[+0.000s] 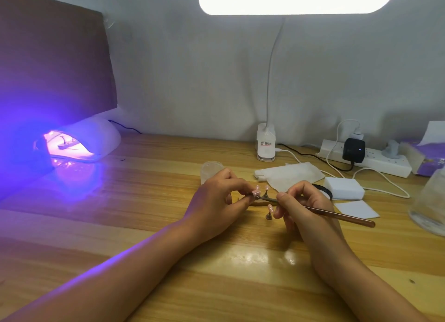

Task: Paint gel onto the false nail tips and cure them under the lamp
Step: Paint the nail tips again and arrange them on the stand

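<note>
My left hand [216,198] pinches a small stand carrying a pink false nail tip [256,193] above the wooden desk. My right hand [301,203] grips a thin copper-coloured brush [342,216], whose tip touches that nail. Two more nail tips stand on small holders between my hands: one behind [266,189] and one in front [270,209]. The white curing lamp [96,138] glows violet at the far left, with a nail stand [66,143] inside it. A black-rimmed gel pot [325,190] peeks out behind my right hand.
A small clear cup [212,168] stands behind my left hand. White wipes [289,174], a white block [344,188] and a paper square [356,209] lie right of centre. A clip desk lamp [265,145], power strip [375,160], tissue box [423,157] and clear container [431,206] fill the right side.
</note>
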The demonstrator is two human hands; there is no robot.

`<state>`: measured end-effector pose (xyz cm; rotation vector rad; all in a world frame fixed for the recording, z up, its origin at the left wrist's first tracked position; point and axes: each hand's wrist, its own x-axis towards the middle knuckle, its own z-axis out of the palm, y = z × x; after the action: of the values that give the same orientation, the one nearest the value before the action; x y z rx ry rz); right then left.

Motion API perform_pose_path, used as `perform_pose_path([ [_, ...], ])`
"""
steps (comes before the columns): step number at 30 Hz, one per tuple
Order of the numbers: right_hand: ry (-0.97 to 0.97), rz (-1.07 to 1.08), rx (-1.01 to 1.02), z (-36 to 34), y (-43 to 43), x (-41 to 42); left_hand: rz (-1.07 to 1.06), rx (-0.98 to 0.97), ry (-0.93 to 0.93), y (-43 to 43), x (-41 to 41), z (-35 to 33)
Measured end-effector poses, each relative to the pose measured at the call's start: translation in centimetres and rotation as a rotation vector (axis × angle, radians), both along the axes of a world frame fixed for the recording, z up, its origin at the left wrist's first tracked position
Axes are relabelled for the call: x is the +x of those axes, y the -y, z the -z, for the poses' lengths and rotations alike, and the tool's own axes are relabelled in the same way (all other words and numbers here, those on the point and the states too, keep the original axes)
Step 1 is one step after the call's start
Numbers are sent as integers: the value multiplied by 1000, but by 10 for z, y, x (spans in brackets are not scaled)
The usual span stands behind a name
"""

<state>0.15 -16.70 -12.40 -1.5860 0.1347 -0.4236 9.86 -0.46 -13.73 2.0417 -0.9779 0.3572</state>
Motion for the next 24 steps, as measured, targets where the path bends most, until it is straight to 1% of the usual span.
perform_pose_path([
  [4,31,27,51,-3,1,-1,3,0,2,0,0,1],
  [12,-2,-3,5,-2,-2,-1,-5,-13,22,0,1,1],
  [17,35,28,58,-3,2,-1,0,-9,25,0,2,3],
  [24,-25,24,7,-1,-1,0,0,-1,26,-1,3,3],
])
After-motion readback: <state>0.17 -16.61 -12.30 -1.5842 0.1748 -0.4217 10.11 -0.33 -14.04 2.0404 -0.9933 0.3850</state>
